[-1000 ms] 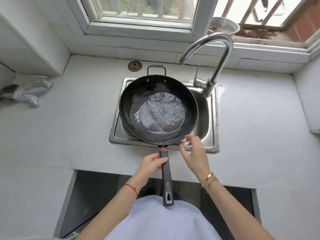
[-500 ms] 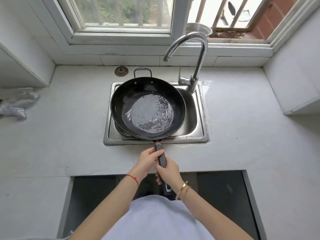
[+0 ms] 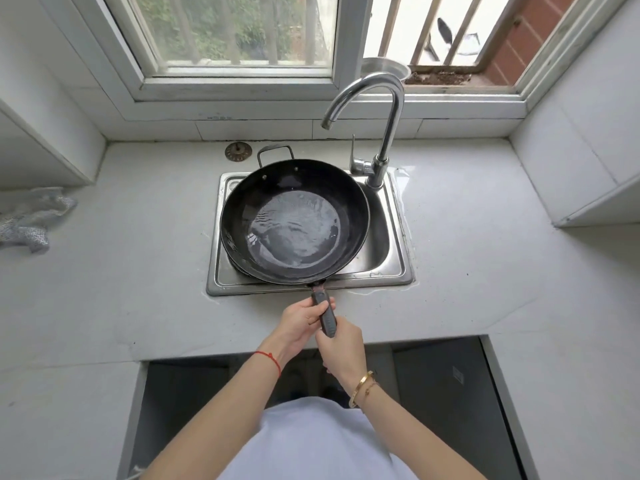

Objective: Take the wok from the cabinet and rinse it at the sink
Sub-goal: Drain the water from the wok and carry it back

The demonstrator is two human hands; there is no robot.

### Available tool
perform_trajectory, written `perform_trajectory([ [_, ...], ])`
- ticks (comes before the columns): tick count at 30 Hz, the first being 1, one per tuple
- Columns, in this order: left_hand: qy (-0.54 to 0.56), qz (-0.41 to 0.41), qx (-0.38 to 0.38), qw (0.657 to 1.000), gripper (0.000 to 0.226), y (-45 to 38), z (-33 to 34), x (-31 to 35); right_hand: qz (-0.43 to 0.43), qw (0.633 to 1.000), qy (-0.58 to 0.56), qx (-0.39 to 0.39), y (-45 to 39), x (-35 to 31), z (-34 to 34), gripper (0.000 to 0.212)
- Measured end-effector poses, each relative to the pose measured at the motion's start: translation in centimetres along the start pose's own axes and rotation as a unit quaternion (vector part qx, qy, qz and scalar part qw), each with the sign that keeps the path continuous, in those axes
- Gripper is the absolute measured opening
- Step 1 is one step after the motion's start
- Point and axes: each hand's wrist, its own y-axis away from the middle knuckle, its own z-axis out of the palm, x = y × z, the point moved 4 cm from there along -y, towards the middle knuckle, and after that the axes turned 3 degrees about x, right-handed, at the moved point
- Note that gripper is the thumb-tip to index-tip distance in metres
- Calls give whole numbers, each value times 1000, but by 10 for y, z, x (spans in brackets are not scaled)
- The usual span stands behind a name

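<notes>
I hold the black wok [image 3: 294, 221] over the steel sink [image 3: 398, 271], its bowl covering most of the basin and a shallow pool of water [image 3: 294, 233] lying in its bottom. My left hand [image 3: 299, 322] wraps the long dark handle [image 3: 325, 315] near where it joins the pan, fingers curled round it; my right hand [image 3: 341, 348] grips the same handle just behind, closer to my body, so the two hands touch. The wok's small loop handle [image 3: 275, 152] sticks out past the far rim of the sink, toward the wall. The curved chrome faucet [image 3: 381, 116] rises from the sink's back right corner, its spout arching above the wok's far right edge; no stream shows from it. Its lever [image 3: 354, 150] stands upright just beside the base. A round brown drain strainer [image 3: 236, 152] lies on the white countertop [image 3: 485, 254] behind the sink, just left of the loop handle. Far to the left a crumpled silvery cloth [image 3: 33, 220] rests on the counter, well apart from the sink. A metal bowl [image 3: 384, 67] sits on the windowsill behind the faucet. A red string [image 3: 270, 358] circles my left wrist and a gold bracelet [image 3: 362, 388] my right.
</notes>
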Motion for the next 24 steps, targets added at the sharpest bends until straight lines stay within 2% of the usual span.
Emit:
perform_trajectory([
  [5,19,2,-18,1000,25,6,0,-6,-36,999,13,8,3,9,-6,10],
  [9,-14,36,-21,999,21,14,1,-2,-28,999,-20,-12,6,11,-11,8],
  [15,-98,109,37,989,18,25,1,9,-8,997,-52,-48,9,3,-18,13],
  [24,-133,117,97,979,21,28,-10,13,31,993,-79,-88,14,-13,-12,14],
])
